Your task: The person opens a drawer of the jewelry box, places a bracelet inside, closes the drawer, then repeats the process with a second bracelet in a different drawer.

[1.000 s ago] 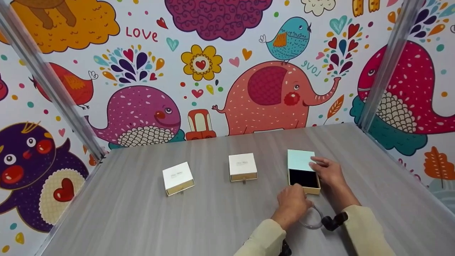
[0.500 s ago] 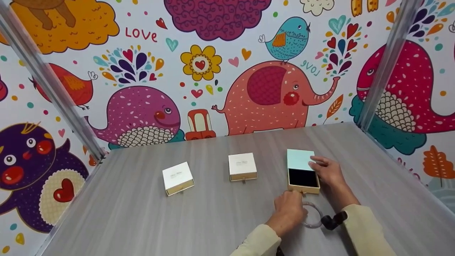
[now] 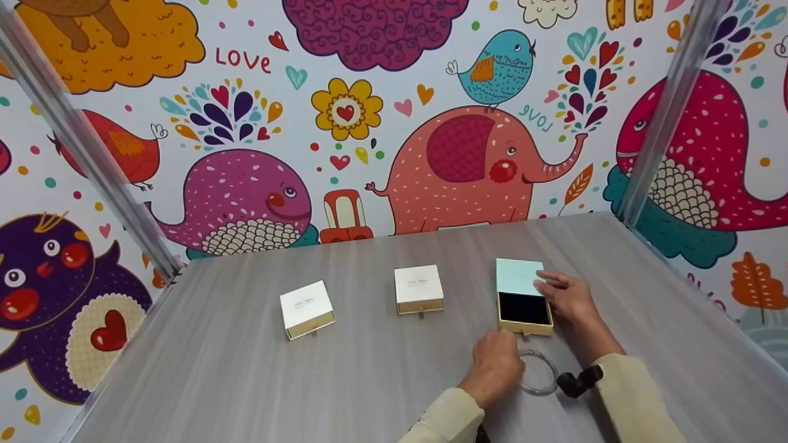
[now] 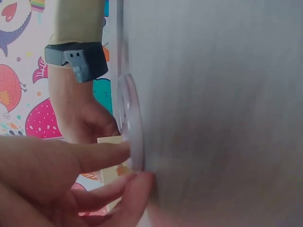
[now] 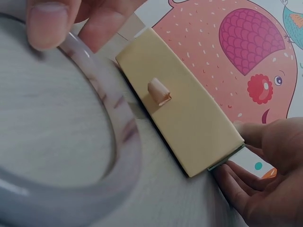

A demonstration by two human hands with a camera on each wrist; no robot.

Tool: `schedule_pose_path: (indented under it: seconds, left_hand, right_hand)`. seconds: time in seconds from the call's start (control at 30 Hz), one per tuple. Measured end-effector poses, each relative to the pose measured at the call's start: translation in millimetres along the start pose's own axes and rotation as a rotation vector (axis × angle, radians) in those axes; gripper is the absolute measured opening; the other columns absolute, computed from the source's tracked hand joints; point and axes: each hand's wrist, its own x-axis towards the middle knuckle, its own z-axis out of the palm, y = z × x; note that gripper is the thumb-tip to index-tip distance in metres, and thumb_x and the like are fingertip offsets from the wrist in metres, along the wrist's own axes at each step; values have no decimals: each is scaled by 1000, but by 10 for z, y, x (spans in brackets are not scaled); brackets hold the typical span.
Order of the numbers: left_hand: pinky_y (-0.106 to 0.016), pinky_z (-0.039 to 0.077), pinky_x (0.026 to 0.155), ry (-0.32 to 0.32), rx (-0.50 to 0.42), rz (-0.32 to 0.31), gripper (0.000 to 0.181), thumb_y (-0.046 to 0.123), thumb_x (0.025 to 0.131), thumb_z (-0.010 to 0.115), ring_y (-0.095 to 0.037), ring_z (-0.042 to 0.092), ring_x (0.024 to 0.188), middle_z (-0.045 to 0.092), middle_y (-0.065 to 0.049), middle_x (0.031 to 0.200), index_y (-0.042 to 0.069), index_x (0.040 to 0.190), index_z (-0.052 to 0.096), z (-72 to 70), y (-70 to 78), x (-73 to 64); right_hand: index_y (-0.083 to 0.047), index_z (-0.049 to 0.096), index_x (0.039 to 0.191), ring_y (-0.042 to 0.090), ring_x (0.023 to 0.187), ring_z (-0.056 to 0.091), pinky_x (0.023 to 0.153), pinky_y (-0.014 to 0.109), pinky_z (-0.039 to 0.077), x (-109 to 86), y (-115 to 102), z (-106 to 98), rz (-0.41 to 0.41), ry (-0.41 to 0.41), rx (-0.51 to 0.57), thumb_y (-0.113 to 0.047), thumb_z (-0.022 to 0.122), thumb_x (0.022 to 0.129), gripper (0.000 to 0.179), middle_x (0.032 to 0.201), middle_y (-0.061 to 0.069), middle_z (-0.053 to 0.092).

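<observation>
My left hand [image 3: 495, 369] pinches a pale, translucent bangle [image 3: 537, 391] with brownish streaks between thumb and fingers, low at the tabletop. Just beyond it stands a small mint-topped jewellery box [image 3: 519, 275], its cream drawer [image 5: 175, 101] slid partway out towards me, showing a black lining. A short ribbon pull [image 5: 159, 91] sticks out of the drawer's front. My right hand [image 3: 572, 301] holds the box at its right side, fingertips on the mint top and along the edge. In the left wrist view, the left fingers [image 4: 113, 156] surround the near part of the bangle.
Two closed white boxes with gold drawer fronts stand further left, one white box [image 3: 419, 286] in the middle and another white box [image 3: 308, 307] tilted at the left. A patterned wall [image 3: 357, 160] and metal posts [image 3: 659, 123] border the grey table [image 3: 246, 381].
My left hand has drawn back slightly from the drawer front, leaving its ribbon pull in sight, and the bangle has shifted a little. The right hand and the boxes have stayed put.
</observation>
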Motion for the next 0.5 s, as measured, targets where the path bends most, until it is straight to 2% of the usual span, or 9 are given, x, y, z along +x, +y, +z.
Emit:
schedule_pose_path:
  seconds: [0.2,0.5]
  left_hand:
    - [-21,31,47,-6,-56,-28,26,-2,84,71,-8,35,54,40,6,58,10,64,61,19,19,-13]
    - [-21,27,45,25,-83,17,33,-7,84,67,-7,31,53,33,7,58,11,59,54,32,-2,-18]
  right_hand:
    - [-7,52,145,35,126,57,108,50,47,16,-1,-3,13,6,12,-32,60,100,52,146,28,51]
    - [-9,49,147,37,133,53,111,52,44,38,34,-21,24,-25,13,-39,61,99,58,147,26,50]
